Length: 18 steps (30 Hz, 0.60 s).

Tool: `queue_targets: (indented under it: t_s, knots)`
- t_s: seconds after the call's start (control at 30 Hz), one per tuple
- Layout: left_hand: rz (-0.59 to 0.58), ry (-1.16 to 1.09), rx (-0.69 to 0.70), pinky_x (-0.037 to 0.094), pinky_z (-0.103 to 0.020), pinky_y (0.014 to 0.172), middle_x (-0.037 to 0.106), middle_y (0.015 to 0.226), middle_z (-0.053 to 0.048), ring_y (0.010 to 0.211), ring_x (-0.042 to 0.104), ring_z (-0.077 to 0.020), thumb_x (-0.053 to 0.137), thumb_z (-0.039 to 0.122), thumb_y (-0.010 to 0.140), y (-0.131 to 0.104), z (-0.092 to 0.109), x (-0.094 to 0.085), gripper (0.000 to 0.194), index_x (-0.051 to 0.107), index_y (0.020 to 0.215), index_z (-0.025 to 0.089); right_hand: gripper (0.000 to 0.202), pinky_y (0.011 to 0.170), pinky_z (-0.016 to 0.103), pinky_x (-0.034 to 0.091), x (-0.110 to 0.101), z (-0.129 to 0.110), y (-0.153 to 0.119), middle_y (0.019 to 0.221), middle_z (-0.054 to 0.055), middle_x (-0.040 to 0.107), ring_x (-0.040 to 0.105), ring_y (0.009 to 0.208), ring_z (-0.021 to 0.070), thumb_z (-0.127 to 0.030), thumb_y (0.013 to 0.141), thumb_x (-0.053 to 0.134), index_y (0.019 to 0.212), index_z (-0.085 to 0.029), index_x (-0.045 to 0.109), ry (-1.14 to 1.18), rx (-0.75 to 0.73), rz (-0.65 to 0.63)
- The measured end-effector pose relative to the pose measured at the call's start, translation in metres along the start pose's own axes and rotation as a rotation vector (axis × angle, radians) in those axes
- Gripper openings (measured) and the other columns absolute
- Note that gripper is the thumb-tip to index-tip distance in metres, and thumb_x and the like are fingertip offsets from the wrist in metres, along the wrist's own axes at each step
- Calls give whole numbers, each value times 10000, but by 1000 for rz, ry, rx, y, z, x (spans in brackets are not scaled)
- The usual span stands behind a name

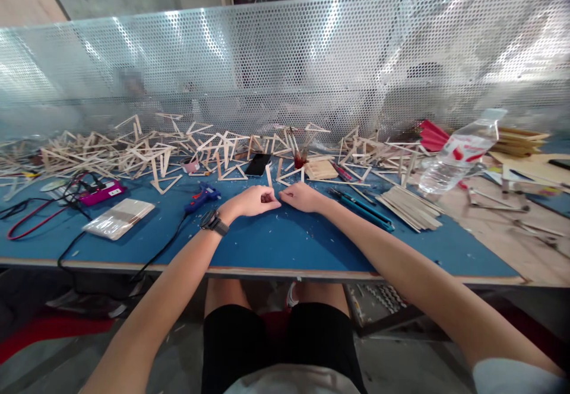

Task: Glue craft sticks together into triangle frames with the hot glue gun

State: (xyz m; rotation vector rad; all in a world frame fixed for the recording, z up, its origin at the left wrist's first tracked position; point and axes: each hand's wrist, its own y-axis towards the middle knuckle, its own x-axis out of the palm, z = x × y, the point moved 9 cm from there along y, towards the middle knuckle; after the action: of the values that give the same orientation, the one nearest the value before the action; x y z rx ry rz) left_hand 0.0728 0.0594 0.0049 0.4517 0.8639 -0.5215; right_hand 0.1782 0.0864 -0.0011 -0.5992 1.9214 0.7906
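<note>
My left hand point(255, 202), with a dark watch on its wrist, is closed in a pinch above the blue mat point(285, 242). Almost touching it, my right hand point(303, 197) is closed too. Whatever lies in the fingers of either hand is hidden or too small to make out. A pale wooden stick point(269, 176) stands up just behind my left hand; I cannot tell whether it is held. Beyond my right hand sits a small frame of thin wooden sticks point(280, 171). To the left lies a blue glue gun point(201, 197) with a black cord.
Joined stick frames point(146, 148) are heaped along the perforated metal screen point(276, 67). On the right are teal cutters point(363, 209), loose wooden sticks point(412, 207) and a plastic bottle point(461, 153). A phone point(258, 164), a bagged stick bundle point(119, 218) and a magenta power strip point(102, 193) lie leftward.
</note>
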Motion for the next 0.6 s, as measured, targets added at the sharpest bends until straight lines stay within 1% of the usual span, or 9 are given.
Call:
queue_targets:
  t_s: [0.1, 0.2, 0.43, 0.6]
  knots:
    - [-8, -22, -9, 449, -276, 654, 717, 838, -51, 723, 626, -177, 655, 508, 891, -1, 0, 1, 336, 691, 883, 174, 458, 571, 286, 215, -6, 1, -3, 558, -47, 278, 279, 561, 99, -425, 969, 405, 585, -211, 277, 130, 17, 60]
    - [-35, -62, -22, 459, -270, 648, 728, 862, -52, 739, 641, -180, 711, 493, 850, -1, -3, 4, 322, 700, 911, 177, 463, 566, 289, 210, -8, 0, -5, 573, -47, 267, 273, 564, 96, -463, 966, 409, 604, -215, 262, 177, 10, 68]
    - [-47, -75, -10, 455, -270, 645, 731, 853, -51, 743, 643, -180, 705, 493, 854, -1, -5, 5, 313, 710, 905, 184, 457, 560, 286, 205, -6, 2, -4, 569, -48, 259, 273, 553, 96, -449, 948, 421, 590, -215, 259, 141, 23, 50]
    - [-29, -66, 1, 427, -266, 629, 702, 797, -33, 707, 605, -165, 692, 495, 853, 1, -5, 5, 316, 674, 848, 179, 474, 551, 276, 194, -5, 0, -5, 559, -51, 228, 248, 548, 96, -451, 924, 450, 567, -215, 244, 105, 19, 70]
